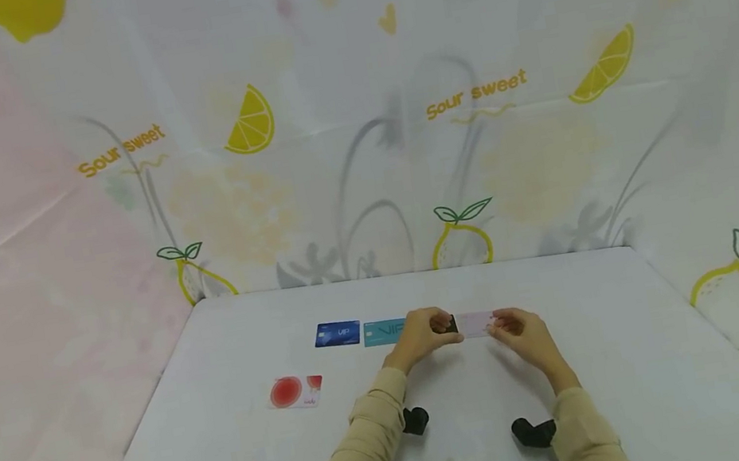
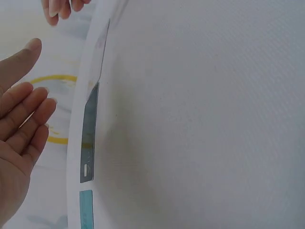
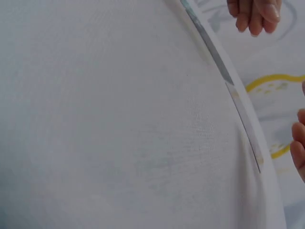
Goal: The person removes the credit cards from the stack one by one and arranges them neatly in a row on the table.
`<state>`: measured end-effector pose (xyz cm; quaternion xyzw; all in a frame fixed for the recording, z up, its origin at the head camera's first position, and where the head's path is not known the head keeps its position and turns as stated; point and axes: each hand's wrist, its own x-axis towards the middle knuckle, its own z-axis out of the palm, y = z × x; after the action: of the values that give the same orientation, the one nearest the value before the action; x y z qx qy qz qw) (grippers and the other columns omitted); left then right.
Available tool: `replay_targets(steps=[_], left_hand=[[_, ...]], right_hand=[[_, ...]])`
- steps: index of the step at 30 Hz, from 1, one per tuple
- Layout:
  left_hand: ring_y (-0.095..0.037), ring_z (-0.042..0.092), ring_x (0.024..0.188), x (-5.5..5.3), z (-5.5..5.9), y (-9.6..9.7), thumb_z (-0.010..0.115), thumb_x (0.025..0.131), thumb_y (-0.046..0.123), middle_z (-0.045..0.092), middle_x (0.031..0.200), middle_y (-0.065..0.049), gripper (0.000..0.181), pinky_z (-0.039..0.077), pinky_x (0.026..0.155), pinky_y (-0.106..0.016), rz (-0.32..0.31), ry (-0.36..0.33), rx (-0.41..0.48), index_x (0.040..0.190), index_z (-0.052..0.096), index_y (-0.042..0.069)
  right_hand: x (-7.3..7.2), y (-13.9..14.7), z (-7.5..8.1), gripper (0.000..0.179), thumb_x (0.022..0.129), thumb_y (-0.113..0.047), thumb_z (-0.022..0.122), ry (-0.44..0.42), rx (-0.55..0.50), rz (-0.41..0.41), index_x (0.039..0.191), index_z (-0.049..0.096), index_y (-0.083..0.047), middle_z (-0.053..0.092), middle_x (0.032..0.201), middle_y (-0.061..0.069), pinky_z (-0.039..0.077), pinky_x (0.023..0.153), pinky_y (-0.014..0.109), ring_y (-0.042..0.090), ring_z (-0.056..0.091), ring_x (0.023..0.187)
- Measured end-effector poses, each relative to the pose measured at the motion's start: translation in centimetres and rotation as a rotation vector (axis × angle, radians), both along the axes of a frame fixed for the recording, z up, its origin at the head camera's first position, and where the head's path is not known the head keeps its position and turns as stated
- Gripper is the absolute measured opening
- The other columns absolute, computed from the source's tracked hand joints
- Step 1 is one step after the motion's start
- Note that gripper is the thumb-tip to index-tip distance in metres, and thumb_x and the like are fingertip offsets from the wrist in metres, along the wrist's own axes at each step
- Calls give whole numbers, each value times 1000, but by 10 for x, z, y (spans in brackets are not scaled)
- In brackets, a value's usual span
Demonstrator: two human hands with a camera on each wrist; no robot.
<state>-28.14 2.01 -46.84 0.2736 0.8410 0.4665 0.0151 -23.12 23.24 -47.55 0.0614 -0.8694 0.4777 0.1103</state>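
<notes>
A blue VIP card, a teal VIP card, a dark card and a pale pink card lie in a row on the white table. My left hand hovers over the row with thumb and fingers apart, holding nothing; in the head view it hides most of the dark card. At the pale card's right end is my right hand, its fingers loosely bent and nothing visible in them. Both wrist views show the hands raised above the cards.
A pink card with a red round print lies at the front left, apart from the row. Black wrist cameras sit beside the sleeves. Behind the table's far edge hangs a lemon-print cloth.
</notes>
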Motion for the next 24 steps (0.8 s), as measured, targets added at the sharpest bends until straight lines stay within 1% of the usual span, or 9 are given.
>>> replay_targets(steps=[9, 15, 20, 22, 24], left_hand=[[-23, 64, 85, 11, 8, -6, 80, 74, 17, 68, 93, -16, 38, 52, 78, -25, -38, 52, 24, 101, 67, -6], [-21, 64, 85, 19, 13, -10, 80, 74, 17, 68, 92, -14, 38, 52, 79, -28, -32, 84, 23, 100, 67, -6], [-21, 64, 87, 27, 16, -11, 81, 73, 18, 69, 95, -12, 40, 52, 81, -29, -31, 77, 4, 102, 67, -6], [-20, 65, 89, 30, 16, -12, 81, 73, 18, 69, 96, -11, 40, 52, 82, -29, -32, 78, -6, 103, 67, -5], [-21, 65, 91, 33, 17, -13, 81, 73, 17, 69, 98, -12, 40, 52, 83, -30, -34, 80, -5, 103, 67, -5]], right_hand=[[9, -3, 6, 32, 82, -3, 70, 27, -20, 22, 108, 62, 13, 66, 87, 14, 50, 69, 20, 12, 59, 76], [15, -7, 11, 34, 80, -2, 71, 33, -42, 38, 109, 61, 14, 67, 88, 16, 51, 70, 20, 10, 60, 76], [26, -11, 18, 33, 80, -3, 73, 25, -63, 42, 107, 62, 13, 67, 89, 17, 52, 71, 21, 11, 61, 76], [30, -13, 19, 32, 80, -3, 72, 25, -60, 41, 107, 62, 12, 66, 88, 16, 52, 72, 22, 13, 61, 77], [34, -16, 19, 32, 80, -3, 73, 34, -58, 39, 106, 63, 12, 66, 87, 13, 52, 72, 23, 12, 61, 77]])
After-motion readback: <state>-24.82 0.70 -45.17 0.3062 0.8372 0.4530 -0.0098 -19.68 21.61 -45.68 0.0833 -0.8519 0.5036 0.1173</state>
